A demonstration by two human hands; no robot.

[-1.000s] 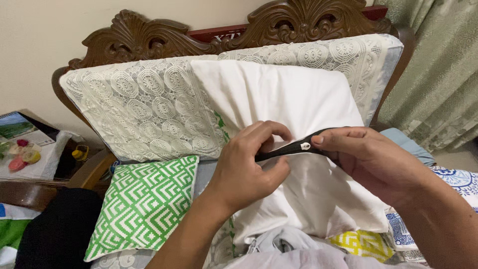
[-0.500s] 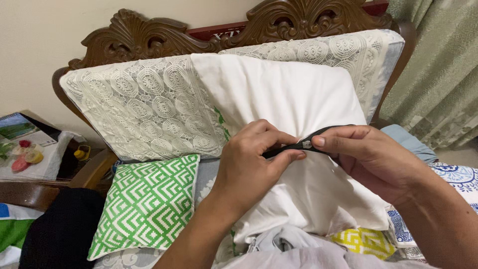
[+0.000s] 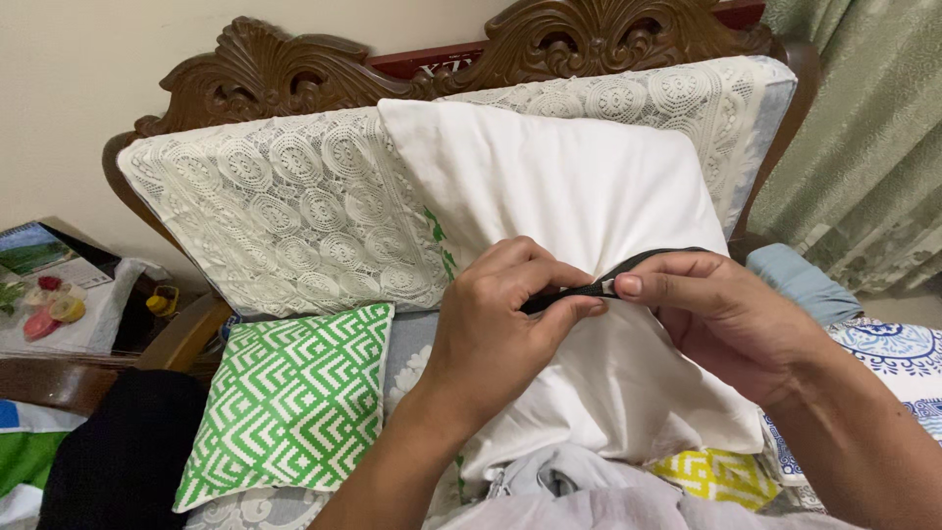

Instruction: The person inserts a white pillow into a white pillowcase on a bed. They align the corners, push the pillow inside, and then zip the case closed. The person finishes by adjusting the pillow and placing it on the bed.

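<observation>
A white pillow cover (image 3: 559, 186) leans against a carved wooden sofa back. Across its middle runs a black zipper (image 3: 643, 261). My left hand (image 3: 496, 329) pinches the black zipper tape and the white cloth at its left end. My right hand (image 3: 721, 314) grips the small silver zipper pull (image 3: 606, 287) between thumb and forefinger, right beside my left fingertips. Both hands press into the soft cover, which bunches between them.
A cream lace cloth (image 3: 285, 216) drapes the sofa back (image 3: 294, 69). A green-and-white patterned cushion (image 3: 289, 402) lies at lower left, a yellow patterned one (image 3: 716, 476) and a blue-and-white cloth (image 3: 893, 358) at lower right. A side table (image 3: 59, 285) stands far left, green curtains (image 3: 863, 128) right.
My right hand has drawn the zipper pull leftward until it meets my left fingers. The open gap of the zipper has shrunk, and the pillow cover has shifted up slightly.
</observation>
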